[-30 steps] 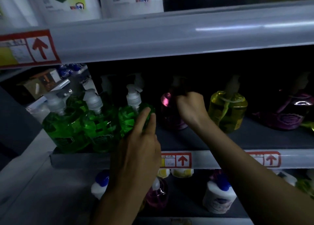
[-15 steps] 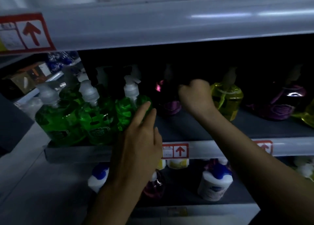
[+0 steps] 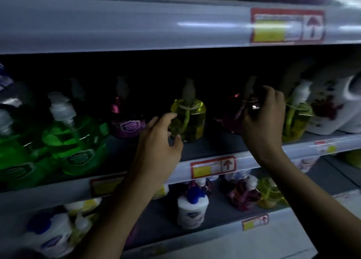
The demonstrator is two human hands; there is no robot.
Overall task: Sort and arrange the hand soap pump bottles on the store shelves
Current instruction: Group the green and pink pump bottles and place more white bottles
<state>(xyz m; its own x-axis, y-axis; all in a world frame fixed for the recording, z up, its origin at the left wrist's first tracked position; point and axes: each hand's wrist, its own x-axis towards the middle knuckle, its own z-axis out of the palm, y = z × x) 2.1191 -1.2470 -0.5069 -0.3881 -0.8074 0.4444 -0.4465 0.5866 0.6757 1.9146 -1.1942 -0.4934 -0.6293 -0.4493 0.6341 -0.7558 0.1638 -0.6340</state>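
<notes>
Pump bottles stand on the dim middle shelf [image 3: 195, 149]. Green bottles [image 3: 74, 141] fill the left end. To their right come a purple bottle [image 3: 128, 122], a yellow bottle [image 3: 188, 120], a dark purple bottle [image 3: 233, 116] and another yellow bottle [image 3: 298, 118]. My left hand [image 3: 158, 147] hovers with fingers spread just in front of the first yellow bottle, holding nothing. My right hand [image 3: 263, 118] is wrapped around the dark purple bottle, covering its right side.
A white jug [image 3: 336, 106] with a floral label stands at the shelf's right end. The lower shelf [image 3: 160, 225] carries white bottles with blue caps [image 3: 192, 208], plus purple and yellow ones. Price tags [image 3: 213, 167] line the shelf rails. The upper shelf's rail [image 3: 136, 24] overhangs.
The view has swung right. My left hand left the green bottle and moved toward the yellow one. My right hand shifted from the left purple bottle to the dark purple one further right.
</notes>
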